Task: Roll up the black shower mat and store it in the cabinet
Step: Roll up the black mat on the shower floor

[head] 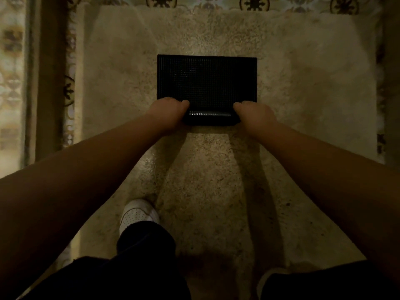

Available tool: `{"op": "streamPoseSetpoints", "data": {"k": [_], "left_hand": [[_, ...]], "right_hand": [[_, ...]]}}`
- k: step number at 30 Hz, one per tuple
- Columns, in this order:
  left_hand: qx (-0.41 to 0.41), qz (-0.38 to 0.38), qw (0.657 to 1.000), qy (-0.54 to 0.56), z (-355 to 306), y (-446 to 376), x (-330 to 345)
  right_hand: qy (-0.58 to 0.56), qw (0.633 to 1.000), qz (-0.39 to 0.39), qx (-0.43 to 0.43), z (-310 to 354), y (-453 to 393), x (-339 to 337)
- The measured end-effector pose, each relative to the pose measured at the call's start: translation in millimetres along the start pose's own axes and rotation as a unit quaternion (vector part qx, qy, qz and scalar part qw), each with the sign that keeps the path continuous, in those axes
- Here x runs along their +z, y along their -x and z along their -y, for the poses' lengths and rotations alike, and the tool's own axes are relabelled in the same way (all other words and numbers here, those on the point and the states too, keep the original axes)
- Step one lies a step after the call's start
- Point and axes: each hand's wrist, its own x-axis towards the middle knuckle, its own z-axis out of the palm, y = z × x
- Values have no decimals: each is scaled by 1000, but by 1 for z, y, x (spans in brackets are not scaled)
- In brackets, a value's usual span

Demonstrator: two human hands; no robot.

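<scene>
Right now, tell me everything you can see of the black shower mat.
The black shower mat is a dark rectangle with a fine grid of small nubs, rubbery in look. It lies on a pale shaggy rug. Its near edge is curled into a short roll, where a row of nubs catches the light; the far part lies flat and unrolled. The left hand and right hand press on the roll's two ends, fingers curled over it. Nothing else touches it.

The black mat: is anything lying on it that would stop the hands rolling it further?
Nothing visible. Both hands grip the rolled near edge of the black mat; its flat part on the beige rug is bare.
</scene>
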Motion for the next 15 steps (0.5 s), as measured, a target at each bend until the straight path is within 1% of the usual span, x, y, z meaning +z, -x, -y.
{"op": "streamPoseSetpoints", "data": {"k": [4,6,8,10,13,15], "left_hand": [[-17,99,994,31,1,-1,-5],[-20,128,990,48,1,1,-7],[-10,138,989,47,0,3,-8],[3,112,994,19,-6,9,-7],[-3,31,998,-50,-21,20,1],[-4,14,998,-58,-28,22,6]], "right_hand": [[8,994,109,-17,-4,-6,-12],[2,991,132,-21,-3,-7,-13],[-3,990,139,-23,-4,-8,-13],[-5,989,149,-26,-5,-12,-13],[-11,985,171,-26,-7,-19,-17],[0,983,180,-30,-9,-23,-18]]}}
